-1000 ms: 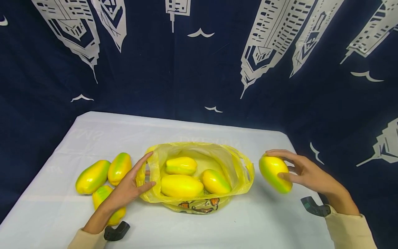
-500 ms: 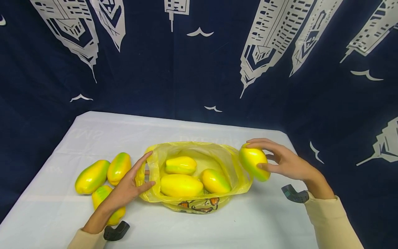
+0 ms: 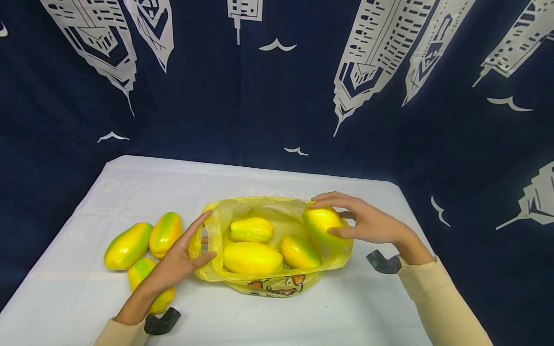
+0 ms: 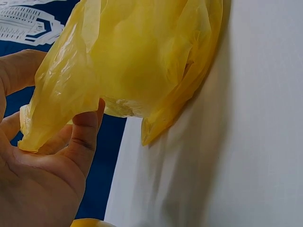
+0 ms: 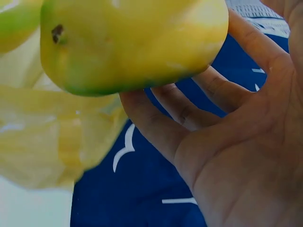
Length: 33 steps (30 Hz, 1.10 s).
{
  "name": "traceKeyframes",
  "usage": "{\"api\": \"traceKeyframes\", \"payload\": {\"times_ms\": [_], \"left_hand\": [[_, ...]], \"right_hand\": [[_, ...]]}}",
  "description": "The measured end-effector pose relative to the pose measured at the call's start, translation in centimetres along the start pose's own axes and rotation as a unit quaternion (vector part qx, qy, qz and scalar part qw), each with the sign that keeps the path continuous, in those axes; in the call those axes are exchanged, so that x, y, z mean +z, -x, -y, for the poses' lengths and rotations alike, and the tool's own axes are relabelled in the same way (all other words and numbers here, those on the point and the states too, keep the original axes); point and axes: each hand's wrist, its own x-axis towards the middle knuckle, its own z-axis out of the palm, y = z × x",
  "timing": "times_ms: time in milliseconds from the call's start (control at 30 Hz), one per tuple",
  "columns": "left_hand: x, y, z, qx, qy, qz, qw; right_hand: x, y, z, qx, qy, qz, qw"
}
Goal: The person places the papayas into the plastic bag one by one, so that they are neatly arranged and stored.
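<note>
A yellow plastic bag [image 3: 277, 283] stands with its mouth held wide, and three glossy yellow-green papayas [image 3: 253, 258] lie inside. My left hand [image 3: 177, 262] holds the bag by its left handle, thumb and fingers spread about the plastic; the left wrist view has the handle [image 4: 66, 90] draped between them. Over the right side of the bag's mouth, my right hand [image 3: 363, 223] grips another papaya [image 3: 321, 222] between thumb and fingers. In the right wrist view that papaya [image 5: 137, 47] shows a dark stem mark, with fingertips against its underside.
Three more papayas [image 3: 129, 246] lie on the white-covered table [image 3: 303, 322] left of the bag, one partly hidden by the left forearm. A dark blue curtain [image 3: 259, 105] with white building prints hangs behind the table.
My right hand has carried its papaya leftward, from beside the bag to over the right part of its mouth. The left hand and the bag have stayed nearly still.
</note>
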Motion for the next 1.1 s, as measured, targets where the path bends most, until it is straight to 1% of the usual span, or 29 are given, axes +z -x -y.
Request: {"api": "traceKeyframes", "payload": {"times_ms": [133,300,433,667,767,900,1100], "left_hand": [[0.1,0.0,0.0,0.002,0.002,0.000,1.0000],[0.1,-0.1,0.0,0.002,0.002,0.001,1.0000],[0.1,-0.1,0.0,0.000,0.005,0.001,1.0000],[0.1,-0.1,0.1,-0.006,-0.003,-0.001,1.0000],[0.1,-0.1,0.1,-0.004,0.003,0.001,1.0000],[0.1,0.0,0.1,-0.003,0.021,0.005,0.9998],[0.2,0.0,0.0,-0.009,0.031,0.005,0.9995]], "right_hand": [[0.7,-0.9,0.2,-0.002,0.007,0.015,0.9999],[1.4,-1.8,0.4,-0.014,0.025,0.029,0.9992],[1.8,-2.5,0.6,-0.020,0.029,0.041,0.9986],[2.6,-3.6,0.7,-0.027,0.045,0.064,0.9966],[2.8,-4.1,0.5,-0.032,0.058,0.068,0.9954],[3.1,-4.8,0.3,-0.034,0.075,0.072,0.9940],[3.5,-5.8,0.0,-0.034,0.104,0.063,0.9920]]}}
